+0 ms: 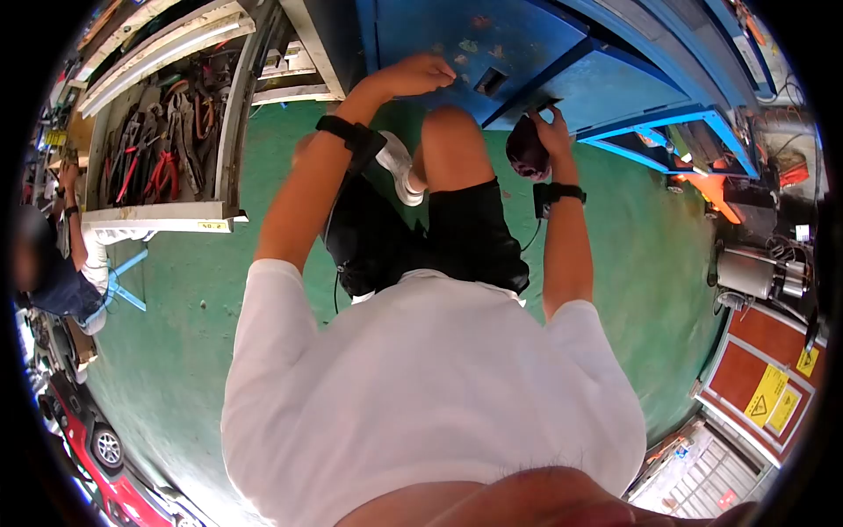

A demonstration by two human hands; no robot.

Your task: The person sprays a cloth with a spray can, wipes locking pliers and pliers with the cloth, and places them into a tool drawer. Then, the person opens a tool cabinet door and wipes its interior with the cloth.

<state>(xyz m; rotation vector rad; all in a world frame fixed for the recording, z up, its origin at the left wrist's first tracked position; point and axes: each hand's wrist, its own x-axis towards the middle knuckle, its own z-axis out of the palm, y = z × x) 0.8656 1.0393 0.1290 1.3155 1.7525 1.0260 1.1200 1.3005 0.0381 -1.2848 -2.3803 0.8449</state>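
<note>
My left hand (423, 75) is in front of a blue metal cabinet door (470, 44), left of the door's dark rectangular recess (491, 82). Its fingers are curled together, and whatever they may hold is hidden. On the other side, my right hand (552, 137) grips a bunched dark maroon-black cloth (527, 151) beside the lower edge of a blue metal panel (606, 92). I cannot tell whether its fingertips also touch the panel. Black straps with small devices and cables are around both forearms.
At left stands an open drawer (158, 215) full of pliers. Another person (66, 263) sits beyond it near a light blue stool (130, 279). A blue-framed open compartment (672, 145) is at right, near an orange jack-like object (713, 195). My bent knees are under the cabinet front.
</note>
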